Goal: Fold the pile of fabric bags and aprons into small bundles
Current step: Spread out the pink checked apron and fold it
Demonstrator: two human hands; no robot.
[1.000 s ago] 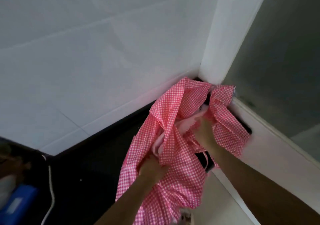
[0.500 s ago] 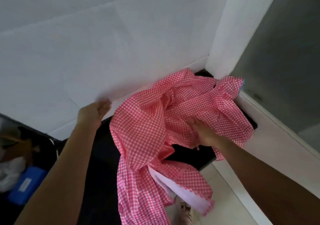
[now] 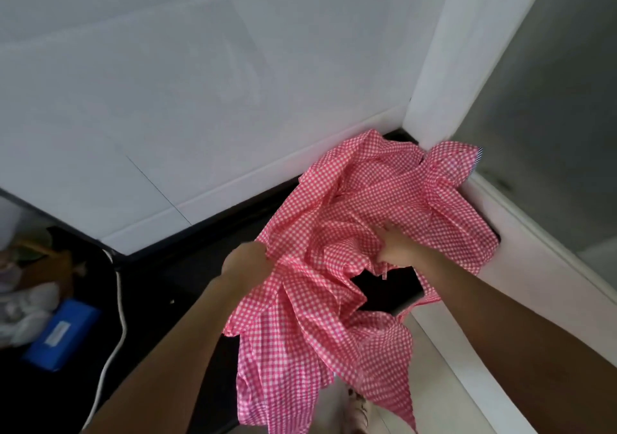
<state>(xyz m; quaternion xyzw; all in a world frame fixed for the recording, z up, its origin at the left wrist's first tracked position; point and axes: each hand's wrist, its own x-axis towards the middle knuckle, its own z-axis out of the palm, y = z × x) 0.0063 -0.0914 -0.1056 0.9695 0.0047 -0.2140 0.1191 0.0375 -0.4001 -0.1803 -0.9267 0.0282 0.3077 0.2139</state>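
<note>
Pink checked cloth (image 3: 367,199) lies crumpled on the dark counter (image 3: 187,276), nothing folded yet: left hand (image 3: 245,260) grips its edge, right hand (image 3: 400,250) rests straight-fingered on top.

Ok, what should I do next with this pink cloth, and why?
Probably spread the cloth flat on the counter: it is crumpled and partly hangs off, your left hand grips one edge, and your right hand rests on its middle.

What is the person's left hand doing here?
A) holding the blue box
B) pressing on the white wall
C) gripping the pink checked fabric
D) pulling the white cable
C: the left hand grips the left edge of the pink checked fabric.
</note>
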